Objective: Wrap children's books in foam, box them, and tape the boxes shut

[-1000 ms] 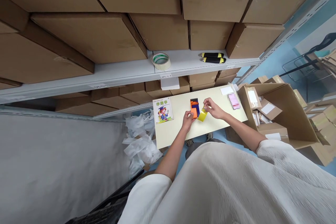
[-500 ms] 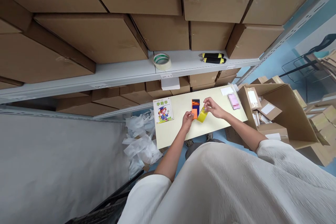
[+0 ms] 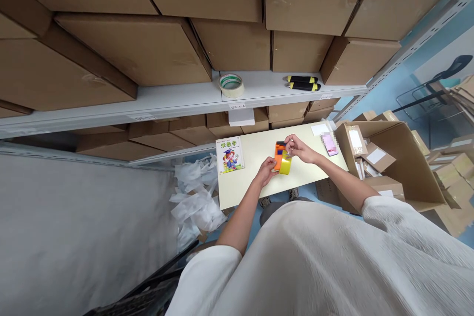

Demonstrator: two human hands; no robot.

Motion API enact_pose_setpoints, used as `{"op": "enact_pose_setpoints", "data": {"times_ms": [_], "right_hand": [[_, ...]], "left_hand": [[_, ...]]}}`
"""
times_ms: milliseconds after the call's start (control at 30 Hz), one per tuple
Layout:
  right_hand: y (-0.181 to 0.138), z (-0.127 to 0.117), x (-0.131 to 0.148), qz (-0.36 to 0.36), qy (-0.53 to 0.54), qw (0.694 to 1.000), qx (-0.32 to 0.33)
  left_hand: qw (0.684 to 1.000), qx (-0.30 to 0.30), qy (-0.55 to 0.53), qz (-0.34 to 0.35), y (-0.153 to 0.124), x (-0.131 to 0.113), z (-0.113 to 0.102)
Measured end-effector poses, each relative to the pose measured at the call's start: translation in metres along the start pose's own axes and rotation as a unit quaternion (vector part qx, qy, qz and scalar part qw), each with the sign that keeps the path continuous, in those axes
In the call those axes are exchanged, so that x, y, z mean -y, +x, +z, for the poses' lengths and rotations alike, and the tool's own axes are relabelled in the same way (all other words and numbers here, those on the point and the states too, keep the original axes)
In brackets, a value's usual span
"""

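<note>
At frame centre the desk [image 3: 252, 177] carries a booklet [image 3: 230, 154] at its left end and a small packet [image 3: 329, 143] at its right. Between them both hands [image 3: 283, 158] meet over a tape dispenser [image 3: 282, 159]. Above, a shelf [image 3: 177, 101] holds a tape roll [image 3: 231, 84], with two knives [image 3: 301, 83] to its right. An open carton [image 3: 392, 158] sits right of the desk, crumpled bags [image 3: 194, 197] to its left.

One head-worn camera looks steeply down, from well above, onto the table [image 3: 255, 185] and shelf [image 3: 177, 101].

Orange block [image 3: 278, 152]; yellow tape roll [image 3: 285, 165]; cream table [image 3: 255, 182].
</note>
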State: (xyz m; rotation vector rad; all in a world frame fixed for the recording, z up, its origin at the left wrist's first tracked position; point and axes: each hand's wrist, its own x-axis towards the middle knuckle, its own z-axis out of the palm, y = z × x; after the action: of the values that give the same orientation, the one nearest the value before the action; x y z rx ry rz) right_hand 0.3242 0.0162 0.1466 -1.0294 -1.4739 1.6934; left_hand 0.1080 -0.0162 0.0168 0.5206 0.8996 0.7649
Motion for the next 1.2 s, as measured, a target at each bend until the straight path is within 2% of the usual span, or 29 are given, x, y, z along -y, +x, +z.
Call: {"op": "enact_pose_setpoints", "data": {"times_ms": [133,300,433,567,633,733,900,1067,1200], "right_hand": [[0.005,0.001,0.000,0.003,0.000,1.000,0.011],[0.008,0.005,0.001,-0.008,-0.008,1.000,0.011],[0.007,0.003,0.002,-0.012,-0.020,1.000,-0.015],[0.005,-0.003,-0.003,-0.019,-0.054,0.997,-0.053],[0.003,-0.006,-0.009,-0.024,-0.089,0.992,-0.083],[0.000,-0.010,-0.025,-0.024,-0.133,0.983,-0.125],[-0.009,-0.016,-0.058,0.015,-0.153,0.977,-0.146],[-0.018,-0.015,-0.080,0.016,-0.182,0.971,-0.156],[-0.021,-0.015,-0.091,0.007,-0.203,0.965,-0.167]], "left_hand": [[0.999,0.029,0.008,-0.019,-0.003,0.001,0.003],[0.999,0.028,0.044,-0.007,-0.004,0.006,0.008],[0.997,0.003,0.071,0.009,-0.003,0.008,0.008],[0.992,-0.031,0.121,-0.003,0.002,0.012,0.003],[0.983,-0.066,0.168,0.030,0.006,0.014,0.001],[0.961,-0.133,0.212,0.116,0.010,0.017,-0.002],[0.925,-0.201,0.225,0.232,0.003,0.018,-0.004],[0.901,-0.171,0.287,0.277,-0.018,0.010,0.001],[0.902,-0.133,0.302,0.279,-0.028,0.003,0.007]]}}
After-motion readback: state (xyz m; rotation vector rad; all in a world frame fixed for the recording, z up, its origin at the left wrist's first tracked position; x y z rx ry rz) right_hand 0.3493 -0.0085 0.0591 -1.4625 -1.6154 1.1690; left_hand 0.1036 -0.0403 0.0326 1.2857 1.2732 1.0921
